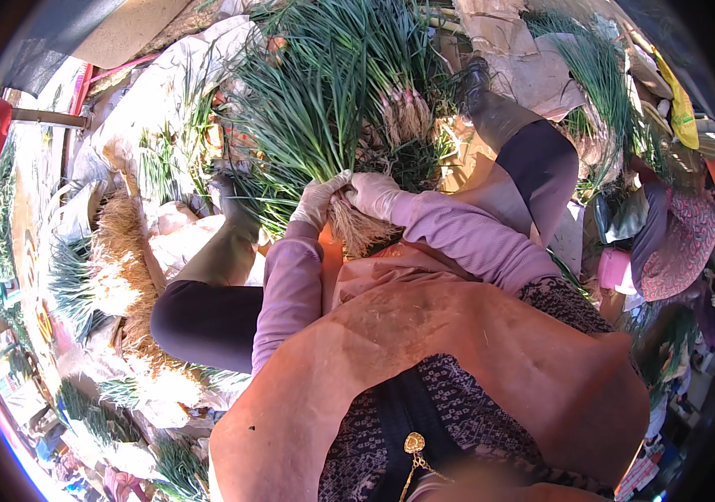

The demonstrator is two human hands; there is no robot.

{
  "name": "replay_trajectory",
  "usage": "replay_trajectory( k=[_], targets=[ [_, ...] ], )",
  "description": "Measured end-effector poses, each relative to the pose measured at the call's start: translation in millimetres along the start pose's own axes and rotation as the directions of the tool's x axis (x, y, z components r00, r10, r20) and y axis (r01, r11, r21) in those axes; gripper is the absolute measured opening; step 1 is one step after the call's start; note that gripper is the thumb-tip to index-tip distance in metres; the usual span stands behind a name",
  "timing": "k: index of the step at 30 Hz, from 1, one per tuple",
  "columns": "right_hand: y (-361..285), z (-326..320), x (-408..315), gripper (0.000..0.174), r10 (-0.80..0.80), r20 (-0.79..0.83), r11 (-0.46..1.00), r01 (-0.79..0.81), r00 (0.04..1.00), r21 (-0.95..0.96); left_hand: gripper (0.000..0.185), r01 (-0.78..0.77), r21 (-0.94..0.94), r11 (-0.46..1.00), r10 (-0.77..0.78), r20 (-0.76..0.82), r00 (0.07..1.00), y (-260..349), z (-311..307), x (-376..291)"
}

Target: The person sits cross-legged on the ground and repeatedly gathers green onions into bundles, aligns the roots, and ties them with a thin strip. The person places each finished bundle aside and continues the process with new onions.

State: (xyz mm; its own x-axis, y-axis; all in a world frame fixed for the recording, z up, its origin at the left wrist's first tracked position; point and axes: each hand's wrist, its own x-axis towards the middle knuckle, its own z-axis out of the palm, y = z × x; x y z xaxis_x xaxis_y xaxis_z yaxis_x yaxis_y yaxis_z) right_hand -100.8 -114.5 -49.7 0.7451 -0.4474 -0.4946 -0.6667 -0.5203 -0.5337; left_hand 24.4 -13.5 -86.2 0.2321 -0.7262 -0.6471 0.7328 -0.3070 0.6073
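Observation:
My left hand (318,204) and my right hand (375,193), both in thin pale gloves, grip one bunch of green onions (326,132) at its stems, low in front of my lap. The bunch's long green leaves fan out away from me, and its brown, stringy roots (360,229) hang towards my orange apron (408,314). Just beyond my right hand lies a second bunch with pinkish-white bulbs and roots (406,113), next to loose dark green leaves (417,164).
Piled onions with thick tan roots (122,270) lie at the left. More onions (605,81) lie at the upper right. A co-worker in a red patterned garment (681,245) sits at the right, near a pink container (615,270). My boots (473,85) flank the bunches.

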Motion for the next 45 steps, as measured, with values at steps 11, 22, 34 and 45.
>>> replay_trajectory(
  k=[11,22,34,45],
  targets=[
    [59,-17,43,0.035,0.127,0.223,0.514,-0.256,0.967,0.819,0.018,0.065,-0.178,0.982,-0.053,0.067,0.996,3,1,-11],
    [17,-7,24,0.013,0.089,0.110,0.170,-0.124,0.990,0.978,0.027,0.175,-0.228,0.958,-0.105,0.287,0.952,-8,-11,-4],
    [0,-35,7,0.011,0.135,-0.293,0.283,0.247,0.947,0.927,0.020,0.179,-0.367,0.913,-0.159,0.084,0.984,-23,-16,20],
    [78,-65,47,0.038,0.375,-0.033,0.886,-0.348,0.926,0.307,0.034,-0.130,-0.181,0.975,0.145,0.067,0.987,48,0,-7]
  ],
)
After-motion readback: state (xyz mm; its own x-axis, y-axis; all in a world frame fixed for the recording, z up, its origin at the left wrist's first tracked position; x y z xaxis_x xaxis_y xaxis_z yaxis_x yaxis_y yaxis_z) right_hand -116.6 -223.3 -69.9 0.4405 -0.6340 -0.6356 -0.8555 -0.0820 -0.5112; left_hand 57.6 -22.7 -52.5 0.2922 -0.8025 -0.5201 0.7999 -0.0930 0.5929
